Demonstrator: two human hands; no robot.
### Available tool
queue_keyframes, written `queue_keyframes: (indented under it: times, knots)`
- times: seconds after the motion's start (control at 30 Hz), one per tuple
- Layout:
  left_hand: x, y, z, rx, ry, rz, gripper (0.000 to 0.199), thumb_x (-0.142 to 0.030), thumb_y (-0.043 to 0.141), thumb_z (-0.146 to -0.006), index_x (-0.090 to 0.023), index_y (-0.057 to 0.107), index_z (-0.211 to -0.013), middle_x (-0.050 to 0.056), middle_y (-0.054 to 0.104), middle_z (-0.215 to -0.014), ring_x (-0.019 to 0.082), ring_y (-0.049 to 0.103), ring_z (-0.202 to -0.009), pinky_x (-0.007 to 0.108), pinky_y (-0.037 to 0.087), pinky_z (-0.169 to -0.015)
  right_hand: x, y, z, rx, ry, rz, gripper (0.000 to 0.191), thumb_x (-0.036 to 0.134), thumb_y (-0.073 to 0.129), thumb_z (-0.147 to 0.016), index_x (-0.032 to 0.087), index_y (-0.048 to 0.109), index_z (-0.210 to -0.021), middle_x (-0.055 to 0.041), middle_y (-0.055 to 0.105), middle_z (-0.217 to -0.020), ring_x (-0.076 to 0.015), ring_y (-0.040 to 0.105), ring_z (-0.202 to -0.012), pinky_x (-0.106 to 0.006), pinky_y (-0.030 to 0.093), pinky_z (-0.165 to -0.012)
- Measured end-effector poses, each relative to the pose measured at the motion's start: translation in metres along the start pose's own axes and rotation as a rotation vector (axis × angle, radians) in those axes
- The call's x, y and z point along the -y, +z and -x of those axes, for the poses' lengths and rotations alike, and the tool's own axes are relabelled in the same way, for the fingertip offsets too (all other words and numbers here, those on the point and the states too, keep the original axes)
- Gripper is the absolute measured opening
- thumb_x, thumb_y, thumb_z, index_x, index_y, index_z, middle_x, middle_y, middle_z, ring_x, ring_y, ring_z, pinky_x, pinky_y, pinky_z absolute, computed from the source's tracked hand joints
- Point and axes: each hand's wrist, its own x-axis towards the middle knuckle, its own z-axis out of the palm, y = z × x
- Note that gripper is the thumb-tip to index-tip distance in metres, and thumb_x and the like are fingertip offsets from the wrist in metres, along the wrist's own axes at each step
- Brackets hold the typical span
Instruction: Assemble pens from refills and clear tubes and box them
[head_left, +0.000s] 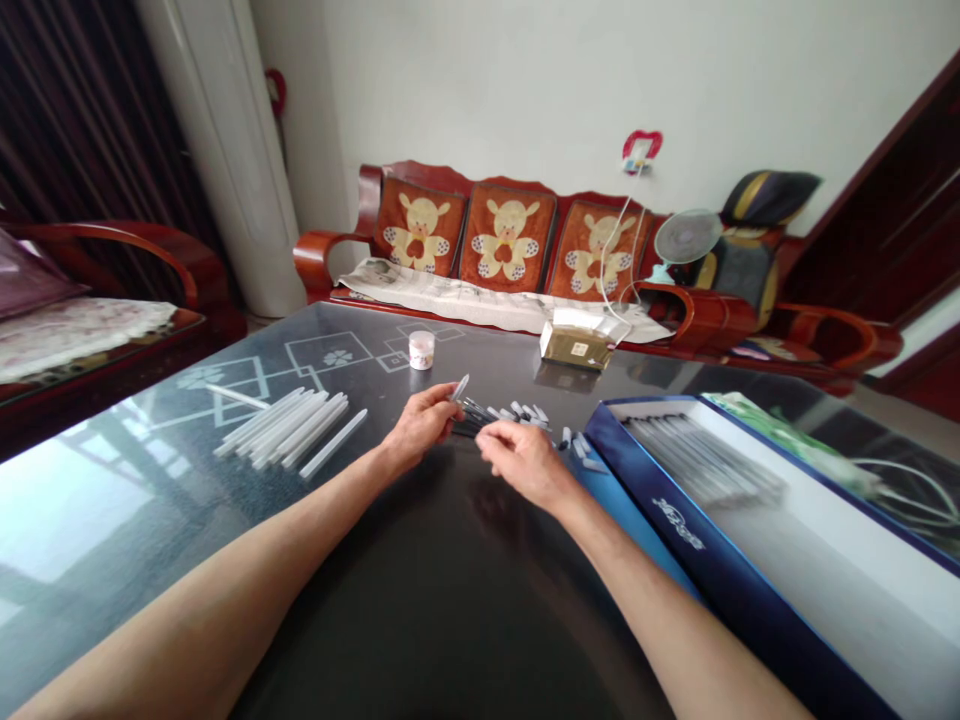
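Note:
My left hand [424,425] is closed on a pale, translucent pen barrel [461,386], whose pointed end sticks up past the fingertips. My right hand [523,458] is close by with its fingers curled together; whatever they pinch, if anything, is hidden. Behind and between the hands lie several thin dark pen refills [475,408]. Small whitish pen caps [525,411] are scattered just beyond my right hand, and more loose caps [581,446] lie beside the box. To the left of my left hand is a pile of white pen barrels [285,428].
A blue box [675,520] with a white inside stands at right, with a row of pens [701,460] at its far end. A small white cup [421,350] and a tissue box [577,340] stand farther back on the dark glossy table [390,620]. Beyond is a wooden sofa [330,255].

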Motion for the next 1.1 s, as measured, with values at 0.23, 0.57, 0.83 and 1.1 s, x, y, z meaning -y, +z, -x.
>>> queue_keyframes:
  times: [0.23, 0.57, 0.83, 1.1]
  knots:
    - [0.012, 0.001, 0.010, 0.051, 0.432, -0.856, 0.022, -0.019, 0.049, -0.086, -0.016, 0.066, -0.098, 0.006, 0.069, -0.085, 0.017, 0.064, -0.077, 0.026, 0.048, -0.073, -0.021, -0.055, -0.008, -0.001, 0.242, 0.595, 0.016, 0.027, 0.057, -0.072, 0.021, 0.071, -0.066, -0.0034, 0.071, -0.068, -0.0180, 0.065, -0.070, -0.025, 0.039, -0.060]
    - [0.014, 0.004, 0.015, 0.156, 0.491, -0.938, 0.021, -0.021, 0.048, -0.088, -0.018, 0.066, -0.096, 0.006, 0.070, -0.090, 0.019, 0.067, -0.082, 0.027, 0.051, -0.075, -0.017, -0.042, -0.004, 0.028, 0.324, 0.539, 0.012, 0.025, 0.066, -0.064, 0.022, 0.065, -0.052, -0.0035, 0.064, -0.056, -0.0193, 0.060, -0.060, -0.029, 0.038, -0.056]
    - [0.013, 0.004, 0.016, 0.187, 0.517, -0.870, 0.022, -0.025, 0.046, -0.092, -0.018, 0.066, -0.098, 0.007, 0.070, -0.088, 0.019, 0.067, -0.084, 0.027, 0.049, -0.076, -0.016, -0.019, -0.011, -0.153, 0.285, -0.616, 0.034, 0.035, 0.074, -0.063, 0.018, 0.063, -0.091, 0.0045, 0.060, -0.062, -0.0085, 0.054, -0.055, -0.019, 0.042, -0.049]
    - [0.009, 0.007, 0.018, 0.216, 0.529, -0.876, 0.021, -0.025, 0.044, -0.093, -0.017, 0.062, -0.084, 0.004, 0.062, -0.074, 0.016, 0.062, -0.071, 0.024, 0.043, -0.067, -0.023, 0.016, -0.012, -0.285, 0.359, -1.064, 0.034, 0.034, 0.081, -0.060, 0.019, 0.059, -0.082, 0.0009, 0.069, -0.078, -0.0086, 0.063, -0.066, -0.018, 0.050, -0.056]
